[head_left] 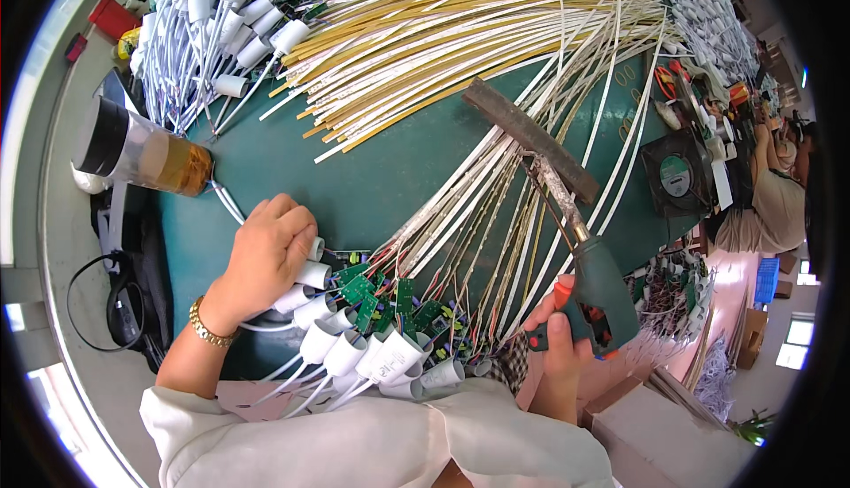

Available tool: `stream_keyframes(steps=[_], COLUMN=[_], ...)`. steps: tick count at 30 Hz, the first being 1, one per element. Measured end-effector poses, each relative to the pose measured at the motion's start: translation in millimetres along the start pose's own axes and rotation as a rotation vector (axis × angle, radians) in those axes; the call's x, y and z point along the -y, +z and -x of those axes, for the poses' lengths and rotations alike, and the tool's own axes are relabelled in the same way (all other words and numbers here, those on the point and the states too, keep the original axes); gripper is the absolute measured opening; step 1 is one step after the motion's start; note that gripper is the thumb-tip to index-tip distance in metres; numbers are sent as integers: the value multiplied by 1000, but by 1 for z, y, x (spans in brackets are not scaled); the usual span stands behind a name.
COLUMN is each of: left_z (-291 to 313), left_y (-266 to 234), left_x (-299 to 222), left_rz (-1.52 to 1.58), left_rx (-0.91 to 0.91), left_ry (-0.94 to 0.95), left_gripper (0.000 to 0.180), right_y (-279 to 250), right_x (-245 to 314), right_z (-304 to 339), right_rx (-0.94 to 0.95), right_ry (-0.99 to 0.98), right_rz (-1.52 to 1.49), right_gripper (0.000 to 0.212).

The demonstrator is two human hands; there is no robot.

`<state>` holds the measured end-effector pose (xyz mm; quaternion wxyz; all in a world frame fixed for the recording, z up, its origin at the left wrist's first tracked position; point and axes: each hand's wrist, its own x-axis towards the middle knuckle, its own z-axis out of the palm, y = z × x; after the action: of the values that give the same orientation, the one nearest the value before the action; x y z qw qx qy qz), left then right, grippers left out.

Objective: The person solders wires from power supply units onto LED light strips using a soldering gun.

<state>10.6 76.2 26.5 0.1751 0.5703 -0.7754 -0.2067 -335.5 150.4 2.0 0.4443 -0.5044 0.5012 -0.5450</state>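
Note:
My left hand is closed, fingers curled round a white cable whose end sticks out above the knuckles. What lies under the fingers is hidden. Beside it, white plastic sleeves on cables stand in a row along the table's near edge, next to small green circuit boards with thin wires. My right hand grips a dark green soldering gun, its metal barrel pointing up and away. The barrel's far end is at a rusty metal bar, which lies across white strips.
White and yellow strips fan across the far table. Sleeved cables pile up far left, above a dark-lidded jar of amber stuff. Right of the strips stand a black fan and tools. Another person sits far right.

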Motion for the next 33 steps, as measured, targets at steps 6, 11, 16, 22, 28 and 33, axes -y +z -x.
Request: stream_keyframes(steps=[6, 11, 16, 22, 28, 33], left_z=[0, -77, -106, -102, -110, -99], left_y=[-26, -13, 10, 23, -2, 14], left_x=[-26, -14, 4, 18, 6, 4], left_rz=[-321, -373, -292, -497, 881, 384], left_rx=[271, 60, -51, -130, 312, 169], left_ry=[32, 130, 99, 95, -494, -180], left_gripper=[6, 14, 13, 15, 11, 8], right_y=[0, -7, -8, -9, 1, 2], right_x=[-5, -3, 0, -1, 5, 5], right_z=[5, 2, 3, -2, -12, -17], right_rx=[19, -17, 2, -41, -33, 12], right_ry=[10, 53, -18, 35, 18, 14], right_rz=[11, -32, -35, -44, -78, -38], right_gripper=[44, 44, 44, 42, 43, 45])
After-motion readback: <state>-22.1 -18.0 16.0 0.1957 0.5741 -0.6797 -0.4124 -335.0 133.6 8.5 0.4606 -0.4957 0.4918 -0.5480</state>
